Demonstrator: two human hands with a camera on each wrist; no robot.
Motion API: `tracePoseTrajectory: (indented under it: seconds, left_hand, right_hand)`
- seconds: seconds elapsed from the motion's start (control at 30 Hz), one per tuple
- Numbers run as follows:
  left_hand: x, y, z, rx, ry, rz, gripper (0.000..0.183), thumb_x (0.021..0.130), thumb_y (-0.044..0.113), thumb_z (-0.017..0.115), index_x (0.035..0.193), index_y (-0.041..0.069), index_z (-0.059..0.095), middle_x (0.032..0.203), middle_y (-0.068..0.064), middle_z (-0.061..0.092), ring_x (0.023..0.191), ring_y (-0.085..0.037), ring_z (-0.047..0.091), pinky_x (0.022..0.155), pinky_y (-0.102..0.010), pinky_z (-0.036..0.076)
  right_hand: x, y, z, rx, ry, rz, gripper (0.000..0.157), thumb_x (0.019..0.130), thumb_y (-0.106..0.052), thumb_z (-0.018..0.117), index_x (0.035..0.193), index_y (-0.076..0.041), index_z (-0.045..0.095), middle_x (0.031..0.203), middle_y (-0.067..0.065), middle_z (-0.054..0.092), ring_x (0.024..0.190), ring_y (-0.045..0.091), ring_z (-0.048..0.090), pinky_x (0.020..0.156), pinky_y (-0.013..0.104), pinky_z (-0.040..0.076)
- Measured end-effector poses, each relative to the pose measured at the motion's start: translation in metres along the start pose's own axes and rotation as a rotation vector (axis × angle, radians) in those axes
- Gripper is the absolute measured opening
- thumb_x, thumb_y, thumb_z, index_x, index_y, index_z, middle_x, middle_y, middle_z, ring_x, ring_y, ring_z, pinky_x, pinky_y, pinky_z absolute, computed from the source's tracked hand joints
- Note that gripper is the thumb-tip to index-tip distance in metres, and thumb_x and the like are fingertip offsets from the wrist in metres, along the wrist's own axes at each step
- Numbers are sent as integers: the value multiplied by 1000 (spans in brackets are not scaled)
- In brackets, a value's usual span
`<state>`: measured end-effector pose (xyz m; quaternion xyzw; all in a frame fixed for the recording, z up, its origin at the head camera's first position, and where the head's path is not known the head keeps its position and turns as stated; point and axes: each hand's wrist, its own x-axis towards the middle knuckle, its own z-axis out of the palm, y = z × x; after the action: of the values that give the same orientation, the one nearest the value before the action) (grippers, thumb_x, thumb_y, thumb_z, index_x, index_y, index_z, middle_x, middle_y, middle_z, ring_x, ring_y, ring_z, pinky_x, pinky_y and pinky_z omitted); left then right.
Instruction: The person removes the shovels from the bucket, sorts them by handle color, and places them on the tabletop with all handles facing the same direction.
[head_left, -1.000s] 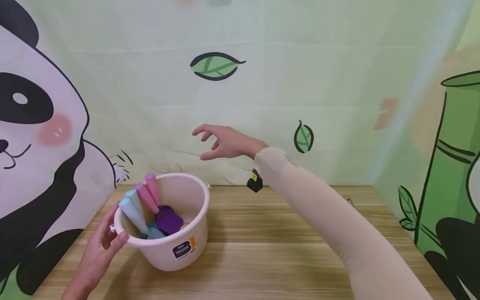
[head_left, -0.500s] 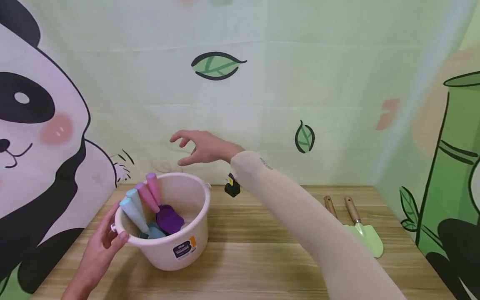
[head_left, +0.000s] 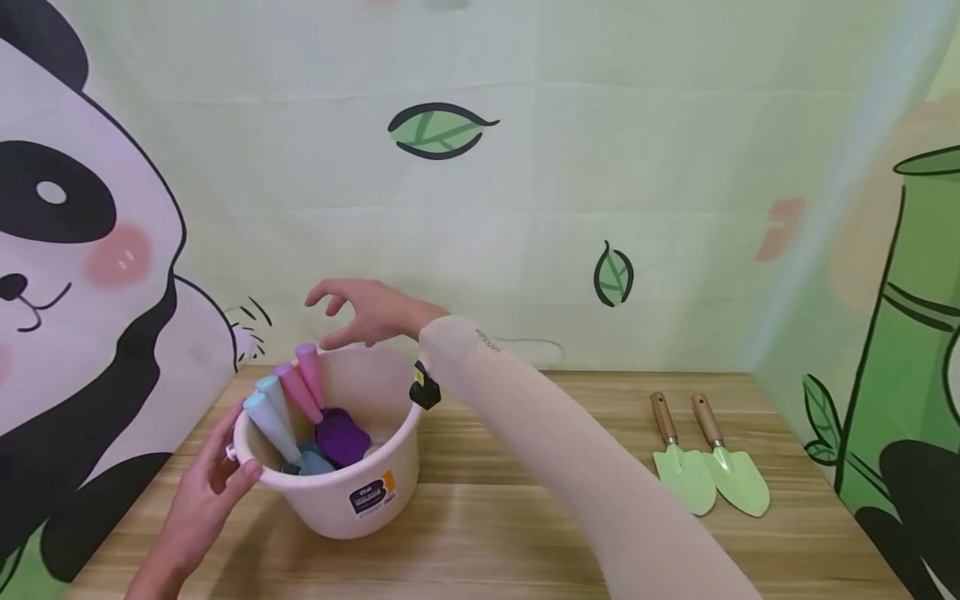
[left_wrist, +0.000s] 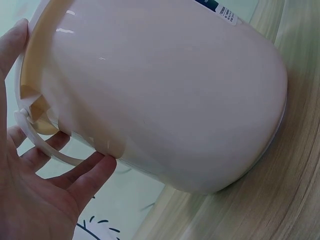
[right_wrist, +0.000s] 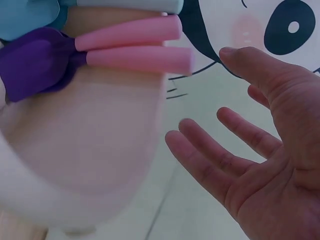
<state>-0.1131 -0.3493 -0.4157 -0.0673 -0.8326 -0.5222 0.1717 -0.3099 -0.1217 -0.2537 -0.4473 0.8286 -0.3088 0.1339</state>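
A pale pink plastic bucket (head_left: 311,504) stands upright on the table. My left hand (head_left: 202,492) grips its left rim near the handle joint; in the left wrist view the thumb lies at the rim and the fingers touch the outer wall. Inside lean two toy shovels with pink handles (head_left: 298,396) and purple blades (head_left: 341,437), beside two with light blue handles (head_left: 272,429) and blue blades. Above the bucket's far rim hovers my right hand (head_left: 371,310), fingers spread and loosely bent, holding nothing. The right wrist view shows it apart from the pink handle ends (right_wrist: 140,60).
Two green trowels (head_left: 686,479) with wooden handles lie side by side on the right of the wooden table (head_left: 517,517). Behind the table hangs a pale green cloth (head_left: 525,167) printed with leaves and pandas. A small black wrist camera (head_left: 425,390) hangs below the right sleeve.
My right hand has moved left and down, from right of the bucket to above its far rim. The green trowels have come out from behind the right arm. The left hand keeps its grip.
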Motion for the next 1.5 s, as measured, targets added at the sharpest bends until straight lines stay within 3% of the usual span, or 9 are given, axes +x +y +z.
tracePoseTrajectory:
  seconds: [0.33,0.6,0.8,1.0,1.07,1.2,1.27,1.37,1.5]
  left_hand:
    - [2,2,0,-6,-13,-34,73,104,8,56,165,28,21,157,-13,34,121,6,46,88,-12,49]
    - [0,2,-2,-11,-8,-42,73,104,8,55,165,28,21,155,-6,35,119,7,47,88,-13,50]
    - [0,2,-4,19,-6,-69,72,105,12,54,165,31,20,158,-15,33,127,-10,49,88,-13,49]
    - [0,3,-3,26,0,-71,72,105,12,55,165,30,20,156,-17,34,119,1,49,87,-14,51]
    - [0,4,-3,31,0,-71,72,105,13,55,165,29,20,156,-17,34,122,-7,52,87,-14,51]
    - [1,5,-2,28,-4,-74,72,106,14,55,166,29,18,157,-19,33,131,-42,49,86,-13,49]
    - [1,5,-2,20,-7,-71,72,106,13,55,166,29,18,158,-21,32,132,-49,45,86,-12,49]
    - [1,5,-2,14,-5,-66,72,106,13,55,166,29,18,158,-21,32,132,-41,49,86,-13,50]
    - [0,4,-2,10,-3,-51,72,105,11,56,165,28,20,157,-20,33,123,-9,53,87,-14,51]
  right_hand:
    - [9,-7,19,93,-44,75,57,91,-24,80,141,-27,53,134,3,58,104,16,64,76,31,61]
    - [16,-10,34,107,-81,91,50,93,-19,78,137,-26,54,133,3,60,101,14,65,77,30,60]
    - [23,-10,42,93,-91,85,43,94,-14,76,131,-24,56,135,3,60,102,13,63,75,30,61]
    - [25,-10,46,62,-87,65,36,94,-9,75,124,-20,59,132,3,60,102,15,61,73,28,60]
    - [26,-10,47,53,-81,54,34,94,-7,74,122,-19,59,130,3,60,101,15,60,72,27,60]
    - [26,-10,48,49,-76,59,32,94,-3,71,120,-18,59,129,4,59,99,17,61,72,28,60]
    - [28,-10,50,46,-71,75,33,94,-1,70,119,-19,59,129,3,59,98,16,61,71,27,60]
    - [30,-9,52,33,-58,87,33,94,1,69,118,-19,59,127,2,59,98,16,61,70,26,60]
    - [31,-9,54,9,-37,84,32,94,2,69,117,-19,59,124,2,60,97,17,60,68,25,60]
